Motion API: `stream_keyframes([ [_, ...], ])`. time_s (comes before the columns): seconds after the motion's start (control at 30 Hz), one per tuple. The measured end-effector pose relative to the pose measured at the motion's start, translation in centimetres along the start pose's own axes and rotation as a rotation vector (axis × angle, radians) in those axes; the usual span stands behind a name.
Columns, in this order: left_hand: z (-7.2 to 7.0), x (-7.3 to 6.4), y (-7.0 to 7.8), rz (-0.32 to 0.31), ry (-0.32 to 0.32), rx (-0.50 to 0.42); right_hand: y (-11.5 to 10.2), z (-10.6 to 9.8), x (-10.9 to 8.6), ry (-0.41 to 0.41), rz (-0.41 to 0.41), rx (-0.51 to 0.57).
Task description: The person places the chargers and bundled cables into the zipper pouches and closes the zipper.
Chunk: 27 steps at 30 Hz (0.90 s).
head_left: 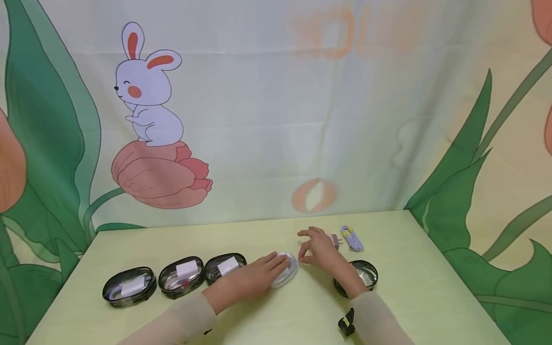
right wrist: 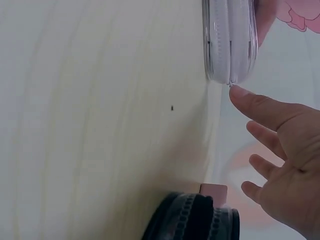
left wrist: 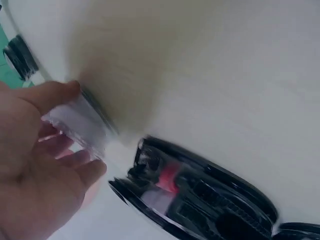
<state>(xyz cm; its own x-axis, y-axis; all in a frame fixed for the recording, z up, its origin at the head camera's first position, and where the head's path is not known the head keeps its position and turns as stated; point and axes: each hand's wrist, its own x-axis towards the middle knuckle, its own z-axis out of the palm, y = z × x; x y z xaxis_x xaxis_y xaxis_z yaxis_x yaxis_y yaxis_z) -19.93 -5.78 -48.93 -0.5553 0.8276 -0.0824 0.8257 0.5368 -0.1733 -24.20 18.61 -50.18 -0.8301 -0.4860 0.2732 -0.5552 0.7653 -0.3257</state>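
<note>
On the table is an oval clear zip case (head_left: 292, 275) with white trim. My left hand (head_left: 263, 273) grips it, its fingers lying over the top in the head view; in the left wrist view the thumb (left wrist: 60, 92) is on one side and the fingers on the other. My right hand (head_left: 321, 249) is at the case's right end. In the right wrist view its thumb and a mostly hidden index finger pinch the small zipper pull (right wrist: 231, 84), with the other fingers spread apart. The zipper line runs straight up the case's side.
Three black-rimmed zip cases (head_left: 181, 277) holding white blocks stand in a row at left. Another black-rimmed case (head_left: 372, 275) sits under my right forearm. Behind the right hand are a pinkish plug adapter (head_left: 335, 241) and a bundled lilac cable (head_left: 352, 239). A printed curtain (head_left: 258, 120) hangs behind the table.
</note>
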Motion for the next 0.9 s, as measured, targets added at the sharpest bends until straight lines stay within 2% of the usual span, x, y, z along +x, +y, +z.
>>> stream_keyframes([
  [0.17,-0.4,0.0,0.5,-0.027,0.004,0.102,-0.2,-0.5,-0.8,-0.080,-0.011,0.107],
  [0.33,-0.6,0.1,0.8,-0.039,-0.006,0.150,-1.0,-0.6,-1.2,-0.140,-0.024,0.218],
  [0.47,-0.6,0.2,0.5,-0.032,0.007,0.158,-1.5,-0.5,-0.9,-0.136,-0.054,0.182],
  [0.7,-0.8,-0.1,0.0,-0.100,0.043,0.052,-1.6,0.1,0.6,-0.114,-0.050,0.066],
  [0.8,-0.5,-0.3,-0.2,-0.070,0.050,0.042,-1.4,0.7,1.1,-0.129,-0.051,0.046],
  [0.9,-0.3,-0.5,-0.4,-0.011,0.056,0.037,-1.2,1.1,1.2,-0.134,-0.074,0.019],
])
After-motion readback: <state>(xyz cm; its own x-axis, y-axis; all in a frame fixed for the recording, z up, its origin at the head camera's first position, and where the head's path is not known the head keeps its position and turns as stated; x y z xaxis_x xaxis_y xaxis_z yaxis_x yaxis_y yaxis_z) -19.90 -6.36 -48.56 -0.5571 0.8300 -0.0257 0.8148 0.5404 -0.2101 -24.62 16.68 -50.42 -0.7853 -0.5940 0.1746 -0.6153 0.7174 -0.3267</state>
